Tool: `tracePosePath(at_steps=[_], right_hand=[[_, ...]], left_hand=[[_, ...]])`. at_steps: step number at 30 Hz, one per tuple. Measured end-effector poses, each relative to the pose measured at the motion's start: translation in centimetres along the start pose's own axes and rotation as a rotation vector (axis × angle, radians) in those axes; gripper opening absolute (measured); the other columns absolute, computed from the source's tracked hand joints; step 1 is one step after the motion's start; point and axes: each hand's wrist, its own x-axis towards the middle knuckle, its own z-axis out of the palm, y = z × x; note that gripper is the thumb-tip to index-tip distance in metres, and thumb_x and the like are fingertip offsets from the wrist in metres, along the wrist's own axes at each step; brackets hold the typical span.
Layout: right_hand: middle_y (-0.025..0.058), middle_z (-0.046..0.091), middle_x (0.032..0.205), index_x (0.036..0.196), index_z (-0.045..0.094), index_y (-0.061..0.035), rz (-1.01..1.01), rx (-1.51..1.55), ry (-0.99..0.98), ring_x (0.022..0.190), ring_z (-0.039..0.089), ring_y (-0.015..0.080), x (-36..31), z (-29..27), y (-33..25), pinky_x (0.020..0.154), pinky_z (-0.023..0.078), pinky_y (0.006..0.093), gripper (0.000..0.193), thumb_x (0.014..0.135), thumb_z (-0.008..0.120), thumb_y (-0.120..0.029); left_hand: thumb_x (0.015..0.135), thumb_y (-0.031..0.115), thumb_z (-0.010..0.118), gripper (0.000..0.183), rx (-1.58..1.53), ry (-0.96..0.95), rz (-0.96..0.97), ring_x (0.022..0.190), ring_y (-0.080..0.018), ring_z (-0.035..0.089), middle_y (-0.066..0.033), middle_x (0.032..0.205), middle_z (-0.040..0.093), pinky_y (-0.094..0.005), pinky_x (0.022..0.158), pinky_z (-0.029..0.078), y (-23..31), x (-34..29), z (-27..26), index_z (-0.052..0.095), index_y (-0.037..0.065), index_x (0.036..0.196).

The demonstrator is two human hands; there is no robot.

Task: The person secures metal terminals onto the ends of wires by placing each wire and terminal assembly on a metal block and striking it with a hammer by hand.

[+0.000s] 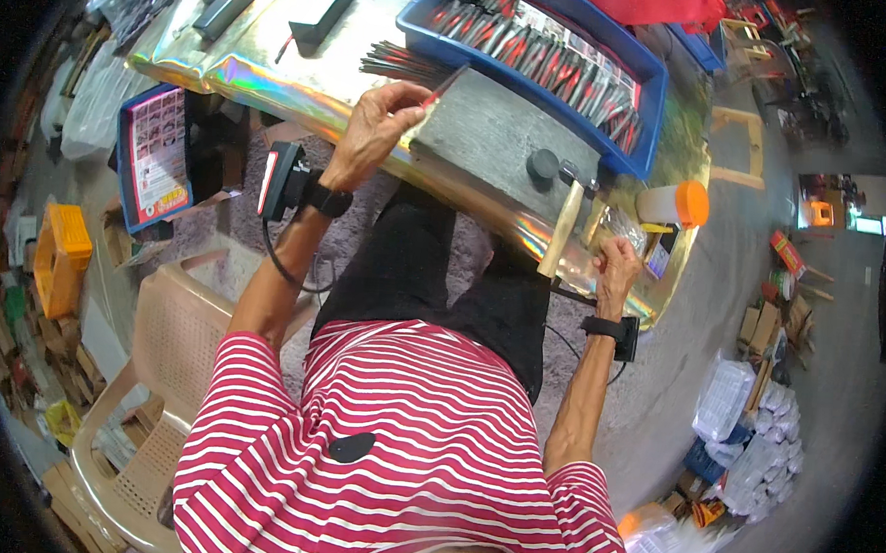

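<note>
Left hand (375, 125) pinches a thin red-tipped stick (444, 86) between thumb and fingertips, its tip slanting over the near-left corner of the dark grey slab (498, 141) on the tabletop (274, 76). Right hand (617, 262) is fisted, just right of the slab; a wooden-handled hammer (562, 222) stands beside it, grip unclear.

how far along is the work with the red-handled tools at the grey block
Done: the blue plastic tray already holds rows of red-handled pieces. In hand: the left hand holds one thin red-handled piece at the edge of the grey stone block, while the right hand grips a wooden-handled hammer. Left: a loose pile of dark thin pieces still lies beside the tray.
</note>
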Motion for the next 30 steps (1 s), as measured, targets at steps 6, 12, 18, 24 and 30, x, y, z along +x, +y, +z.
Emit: tracePosePath(at_steps=[6, 12, 18, 24, 30], right_hand=[[-0.0015, 0.044, 0.056, 0.068, 0.051, -0.0023, -0.02, 0.111, 0.004, 0.046, 0.039, 0.0053, 0.3, 0.3, 0.0, 0.043, 0.037, 0.0186, 0.007, 0.069, 0.057, -0.005], [-0.0002, 0.046, 0.055, 0.069, 0.051, -0.0027, -0.035, 0.281, 0.011, 0.044, 0.041, 0.0066, 0.6, 0.4, -0.4, 0.041, 0.036, 0.0194, 0.009, 0.067, 0.059, -0.001], [0.001, 0.048, 0.062, 0.072, 0.049, -0.0044, 0.026, 0.419, -0.031, 0.048, 0.044, 0.0075, 1.0, -0.2, -0.6, 0.041, 0.036, 0.0196, 0.012, 0.068, 0.058, 0.002], [0.0035, 0.053, 0.064, 0.079, 0.053, -0.0012, 0.089, 0.546, -0.101, 0.049, 0.048, 0.0087, 0.6, -0.1, -0.8, 0.044, 0.042, 0.0188, 0.012, 0.07, 0.06, -0.001], [0.0095, 0.059, 0.074, 0.082, 0.052, 0.0002, 0.018, 0.484, -0.27, 0.057, 0.056, 0.0098, -2.5, 3.0, -6.6, 0.048, 0.047, 0.0174, 0.01, 0.075, 0.058, -0.005]], left_hand=[[0.079, 0.018, 0.057, 0.025, -0.189, -0.251, -0.099, 0.075, -0.0074, 0.05, -0.0025, 0.087, 0.057, -0.0207, 0.065, 0.041, 1.7, -2.1, 5.6, 0.055, 0.002, 0.099], [0.079, 0.016, 0.057, 0.026, -0.31, -0.428, -0.168, 0.072, -0.0067, 0.049, -0.0029, 0.086, 0.057, -0.0204, 0.062, 0.041, 1.4, -2.8, 9.3, 0.054, 0.0, 0.099], [0.078, 0.018, 0.058, 0.027, -0.32, -0.486, -0.201, 0.07, -0.0072, 0.048, -0.0023, 0.083, 0.056, -0.0208, 0.061, 0.041, 1.7, -3.8, 11.1, 0.054, 0.0, 0.098], [0.078, 0.018, 0.058, 0.028, -0.318, -0.54, -0.241, 0.071, -0.0072, 0.048, -0.0021, 0.085, 0.056, -0.0208, 0.061, 0.041, 1.9, -4.4, 12.0, 0.053, 0.0, 0.099], [0.078, 0.017, 0.058, 0.027, -0.283, -0.538, -0.246, 0.074, -0.0068, 0.049, -0.0014, 0.085, 0.056, -0.0203, 0.064, 0.041, 2.0, -4.9, 12.3, 0.054, 0.001, 0.099]])
